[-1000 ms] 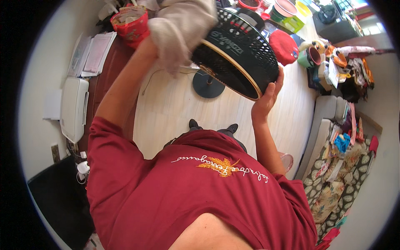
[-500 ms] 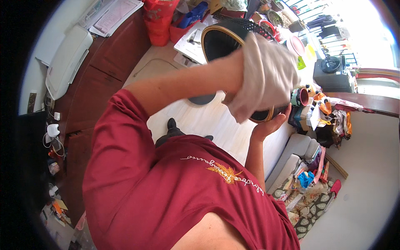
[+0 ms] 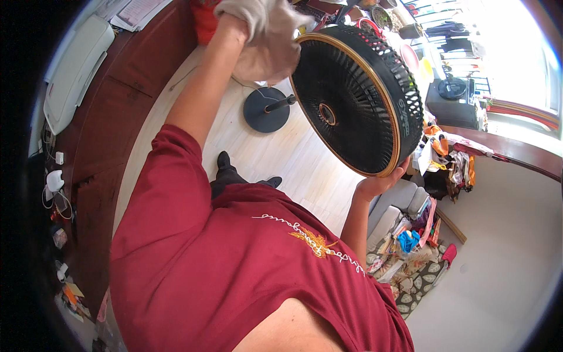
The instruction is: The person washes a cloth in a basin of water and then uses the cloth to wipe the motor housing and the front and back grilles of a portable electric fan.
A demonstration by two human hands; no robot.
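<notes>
A black round fan head with a gold-coloured rim is tilted in front of me. Its slatted front faces left and down toward me. My right hand supports it from below, fingers curled at the lower rim. A beige-grey cloth covers most of my left hand, raised at the upper left beside the fan's rim. The cloth hides those fingers and hangs close to the rim; whether it touches cannot be told. On the floor below is a dark round base with a short pole leading toward the fan.
Red-brown cabinets run along the left, with a white printer on top. Potted plants and other goods crowd the window side. At the right, a grey sofa carries clothes and bags.
My left hand and the cloth have swung left, off the fan head, whose front now shows. The right hand still holds the lower rim. The view has shifted slightly.
</notes>
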